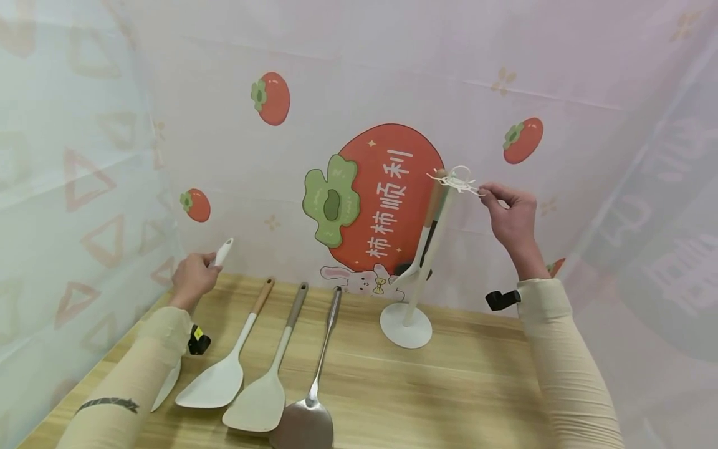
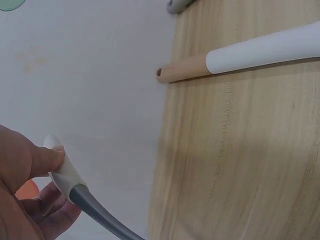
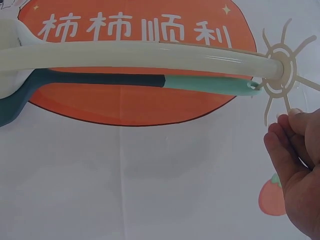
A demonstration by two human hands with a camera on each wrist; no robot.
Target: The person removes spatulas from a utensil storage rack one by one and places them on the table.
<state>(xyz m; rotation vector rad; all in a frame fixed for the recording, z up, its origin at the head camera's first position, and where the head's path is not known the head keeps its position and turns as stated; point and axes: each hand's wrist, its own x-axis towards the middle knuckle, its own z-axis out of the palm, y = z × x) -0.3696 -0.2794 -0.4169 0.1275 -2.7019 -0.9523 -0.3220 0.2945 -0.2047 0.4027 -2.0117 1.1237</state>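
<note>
Pinching a white-handled utensil (image 1: 224,251) in the left hand (image 1: 193,277) at nine o'clock, and a hook (image 3: 287,101) of the white stand (image 1: 427,268) in the right hand (image 1: 513,215) at three. Risking tipping the stand through tugging that hook, or jostling the hanging green-handled utensil (image 3: 210,85) by turning it. Risking a twisting drop from pinching only the handle. Running short of room against the backdrop (image 1: 224,156) toward twelve and the three turners (image 1: 255,402) toward seven; leaving bare tabletop (image 1: 426,399) at five, before the round base (image 1: 404,338).

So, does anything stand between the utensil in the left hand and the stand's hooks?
Nothing visible from the held utensil to the hooks; there, a wooden-handled utensil hangs left of the pole.
</note>
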